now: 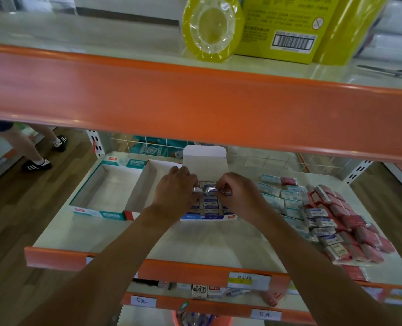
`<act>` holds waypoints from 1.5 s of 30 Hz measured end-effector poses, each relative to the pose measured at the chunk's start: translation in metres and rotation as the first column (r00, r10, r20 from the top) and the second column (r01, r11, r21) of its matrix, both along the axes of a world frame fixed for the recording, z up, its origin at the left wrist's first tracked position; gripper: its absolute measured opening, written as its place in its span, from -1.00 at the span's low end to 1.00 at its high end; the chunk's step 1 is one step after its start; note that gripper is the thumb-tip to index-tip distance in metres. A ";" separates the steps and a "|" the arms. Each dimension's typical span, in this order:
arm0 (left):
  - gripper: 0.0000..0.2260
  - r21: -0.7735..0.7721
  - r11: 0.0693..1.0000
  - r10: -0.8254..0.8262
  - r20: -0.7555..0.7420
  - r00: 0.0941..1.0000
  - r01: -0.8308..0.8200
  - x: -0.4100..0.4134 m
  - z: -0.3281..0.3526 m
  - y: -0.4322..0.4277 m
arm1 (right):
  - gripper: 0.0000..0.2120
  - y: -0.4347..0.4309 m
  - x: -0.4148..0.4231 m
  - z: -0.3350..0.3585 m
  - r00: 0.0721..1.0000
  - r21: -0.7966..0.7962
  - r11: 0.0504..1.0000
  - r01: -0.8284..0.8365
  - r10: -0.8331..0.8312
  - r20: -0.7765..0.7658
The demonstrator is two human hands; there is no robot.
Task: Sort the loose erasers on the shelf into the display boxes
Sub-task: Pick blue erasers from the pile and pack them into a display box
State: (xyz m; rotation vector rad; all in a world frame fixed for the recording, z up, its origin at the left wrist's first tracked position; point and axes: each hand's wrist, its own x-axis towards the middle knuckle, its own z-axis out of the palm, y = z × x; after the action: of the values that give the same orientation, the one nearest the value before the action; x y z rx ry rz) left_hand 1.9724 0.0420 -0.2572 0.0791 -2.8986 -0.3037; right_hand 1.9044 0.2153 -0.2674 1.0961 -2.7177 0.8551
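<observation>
Both hands are over the blue box (207,217), mid-shelf, and it's close work. The left hand (175,190) and right hand (240,195) are drawn together, fingers curled. Between their fingertips they pinch a wrapped eraser (205,189). It may be two end to end; too small to tell. It hangs just above the rows already packed, nearer the box's back wall, under the raised lid (204,158). Its long axis runs left to right, which looks the same way as the packed rows, so the drop should be straight down with no turn.

The pile (324,217) of loose erasers, blue-white and red, lies toward the right edge of the shelf (195,241). That puts it well nearer the right hand, which I'd expect to fetch the next one. Toward the left edge the teal box (96,214) shows nothing inside. The red box (134,214) sits between it and the blue box, partly hidden by the left wrist. Plenty left to sort.
</observation>
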 end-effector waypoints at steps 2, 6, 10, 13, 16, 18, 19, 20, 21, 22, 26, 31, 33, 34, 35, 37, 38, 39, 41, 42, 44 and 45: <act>-0.73 -0.092 0.996 -0.006 0.015 1.000 0.008 -0.001 -0.001 -0.004 | -0.91 -0.002 0.001 -0.001 1.000 0.020 1.000 0.000 0.000 -0.016; -0.71 -0.102 0.995 -0.014 0.035 0.999 0.017 0.000 -0.003 -0.007 | -0.93 -0.007 0.001 0.000 0.999 0.055 0.998 0.013 -0.011 -0.032; -0.72 -0.053 0.998 -0.018 0.021 1.000 0.019 0.002 -0.006 -0.008 | -0.96 -0.010 0.003 -0.002 0.998 0.080 0.997 -0.002 0.007 -0.058; -0.72 -0.044 0.998 -0.038 0.018 0.999 0.039 0.003 -0.006 -0.009 | -0.96 -0.011 0.002 -0.006 0.997 0.084 0.996 -0.003 0.010 -0.078; -0.72 -0.046 0.998 -0.043 0.024 0.999 0.044 0.004 -0.006 -0.009 | -0.95 -0.014 0.001 -0.008 0.997 0.095 0.995 -0.030 0.036 -0.069; -0.73 -0.044 0.998 -0.041 0.017 0.999 0.041 0.003 -0.006 -0.009 | -0.95 -0.015 0.000 -0.009 0.998 0.089 0.996 -0.001 0.006 -0.060; -0.73 -0.038 0.998 -0.040 0.013 0.999 0.040 0.003 -0.006 -0.010 | -0.94 -0.015 0.001 -0.009 0.998 0.090 0.996 0.022 -0.017 -0.057; -0.74 -0.024 0.999 -0.037 0.010 0.999 0.038 0.002 -0.006 -0.010 | -0.93 -0.016 0.001 -0.009 0.998 0.097 0.994 0.042 -0.037 -0.055; -0.75 -0.005 0.999 -0.036 0.006 0.999 0.036 0.001 -0.006 -0.009 | -0.92 -0.017 0.002 -0.009 0.997 0.106 0.993 0.057 -0.051 -0.056; -0.76 0.011 0.999 -0.038 0.004 0.999 0.038 0.001 -0.006 -0.009 | -0.91 -0.018 0.003 -0.009 0.996 0.114 0.991 0.069 -0.062 -0.059; -0.80 0.018 0.998 -0.061 0.004 0.998 0.061 0.000 -0.006 -0.006 | -0.88 -0.024 0.008 -0.008 0.992 0.139 0.985 0.100 -0.089 -0.086; -0.77 -0.075 0.995 -0.060 -0.007 0.998 0.059 -0.001 -0.004 -0.006 | -0.87 -0.018 0.009 -0.003 0.994 0.137 0.988 0.071 -0.060 -0.089; -0.75 -0.080 0.996 -0.053 -0.046 0.998 0.049 -0.001 -0.004 -0.004 | -0.84 -0.013 0.009 0.001 0.991 0.139 0.986 0.092 -0.076 -0.112; -0.74 -0.067 0.996 -0.061 -0.068 0.996 0.056 -0.002 -0.004 -0.001 | -0.83 -0.010 0.010 0.004 0.987 0.131 0.985 0.109 -0.091 -0.134; -0.74 -0.049 0.996 -0.075 -0.084 0.994 0.071 -0.004 -0.004 0.002 | -0.82 -0.006 0.011 0.006 0.982 0.123 0.984 0.128 -0.108 -0.156; -0.75 -0.017 0.993 -0.115 -0.109 0.987 0.113 -0.008 -0.002 0.010 | -0.79 0.005 0.012 0.010 0.975 0.110 0.981 0.163 -0.143 -0.172; -0.76 -0.007 0.991 -0.134 -0.126 0.983 0.134 -0.010 -0.001 0.016 | -0.77 0.012 0.012 0.010 0.972 0.104 0.978 0.180 -0.161 -0.168; -0.77 0.000 0.988 -0.153 -0.141 0.978 0.155 -0.011 0.001 0.022 | -0.76 0.019 0.012 0.011 0.970 0.105 0.975 0.197 -0.178 -0.168; -0.78 -0.001 0.981 -0.193 -0.153 0.969 0.195 -0.014 0.005 0.037 | -0.75 0.034 0.012 0.012 0.961 0.119 0.964 0.239 -0.217 -0.174; -0.79 -0.008 0.976 -0.216 -0.156 0.964 0.217 -0.016 0.007 0.046 | -0.75 0.042 0.012 0.012 0.957 0.116 0.959 0.259 -0.238 -0.165; -0.80 -0.013 0.963 -0.269 -0.165 0.949 0.271 -0.021 0.011 0.062 | -0.77 0.058 0.013 0.014 0.951 0.094 0.953 0.289 -0.275 -0.142; -0.81 -0.008 0.954 -0.298 -0.173 0.939 0.301 -0.024 0.013 0.071 | -0.78 0.068 0.014 0.015 0.946 0.099 0.946 0.310 -0.295 -0.136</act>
State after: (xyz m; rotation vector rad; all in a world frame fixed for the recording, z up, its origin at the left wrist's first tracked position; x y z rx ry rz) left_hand 1.9488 0.1126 -0.2446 -0.3718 -2.7291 -0.3695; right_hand 1.9188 0.2828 -0.2528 0.6898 -2.7629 0.5678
